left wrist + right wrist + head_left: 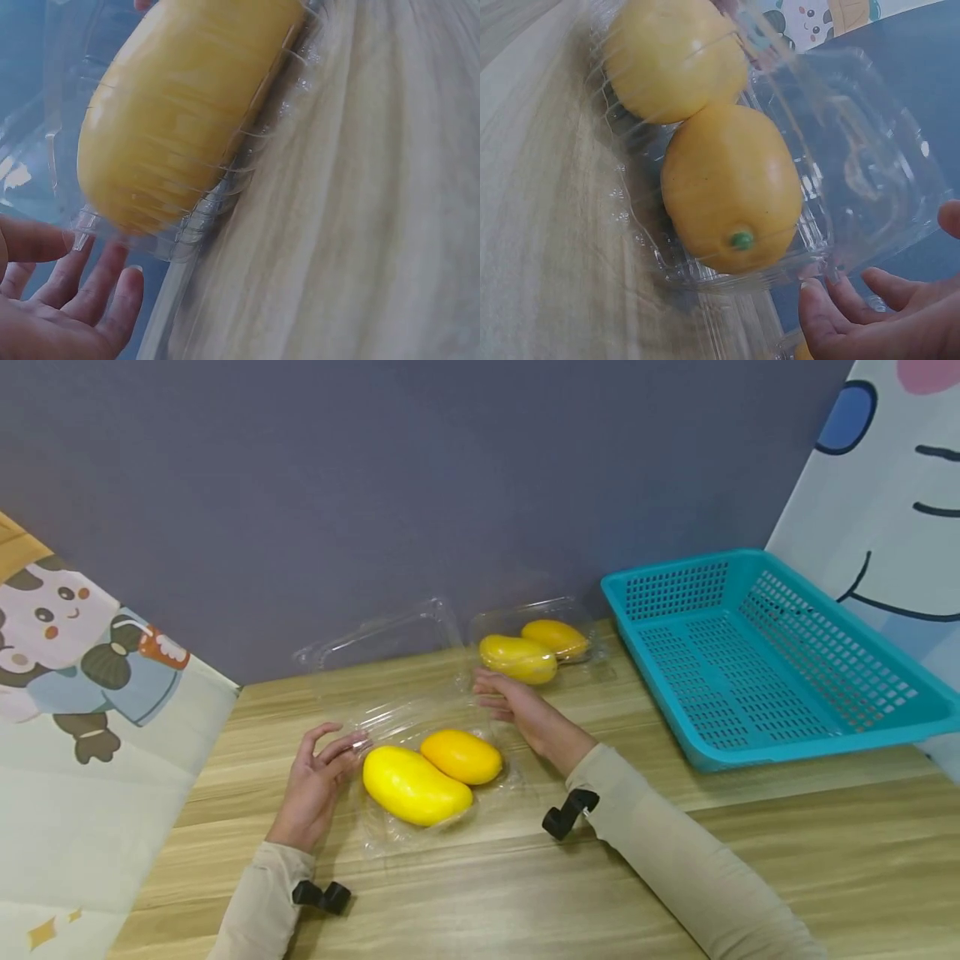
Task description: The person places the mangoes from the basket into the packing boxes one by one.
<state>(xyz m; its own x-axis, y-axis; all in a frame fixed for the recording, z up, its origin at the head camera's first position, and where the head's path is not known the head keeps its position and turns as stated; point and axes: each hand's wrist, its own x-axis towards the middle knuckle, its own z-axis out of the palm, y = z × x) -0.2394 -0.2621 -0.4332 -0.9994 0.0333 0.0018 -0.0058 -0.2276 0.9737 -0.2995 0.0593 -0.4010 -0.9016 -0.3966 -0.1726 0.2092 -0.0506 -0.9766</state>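
A clear plastic clamshell box lies with its lid raised toward the back wall. Two yellow mangoes sit in its base: a larger mango at the left and a smaller mango beside it. My left hand is at the box's left side, fingertips at its rear corner with the fingers loosely extended. In the left wrist view, the thumb touches the rim corner. At the right rear corner is my right hand, its fingers nearly straight and its fingertips by the rim; the thumb stands apart.
Behind and right, another clear plastic box holds two yellow mangoes. A turquoise plastic basket stands at the right. A dark partition rises along the back of the wooden table, with cartoon-printed panels at both sides.
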